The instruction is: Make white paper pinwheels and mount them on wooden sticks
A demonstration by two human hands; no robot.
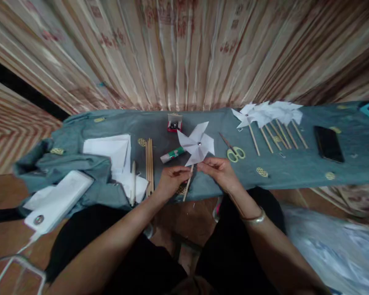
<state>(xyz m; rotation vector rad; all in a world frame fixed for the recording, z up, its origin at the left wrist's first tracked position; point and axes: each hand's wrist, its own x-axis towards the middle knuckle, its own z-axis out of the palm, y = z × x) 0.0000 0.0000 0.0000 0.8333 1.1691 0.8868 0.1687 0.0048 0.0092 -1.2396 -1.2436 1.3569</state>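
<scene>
A white paper pinwheel (192, 143) with a shiny pin at its centre is held up over the front of the cloth-covered table. Its thin wooden stick (188, 186) slants down toward me. My left hand (174, 179) pinches the stick just below the paper blades. Closed at the fingertips, my right hand (217, 171) is at the lower edge of the pinwheel, by the top of the stick. Behind the pinwheel lie a glue stick (172, 155) and a small red box of pins (174, 123). Scissors with yellow-green handles (234, 152) rest to its right.
Several pinwheels (269, 114) lie in a row at the right, near a black phone (328, 143). Left are wooden sticks (149, 164), a white pen (133, 184), paper sheets (109, 148) and a white power bank (60, 200) with a cable. A curtain (184, 57) hangs behind.
</scene>
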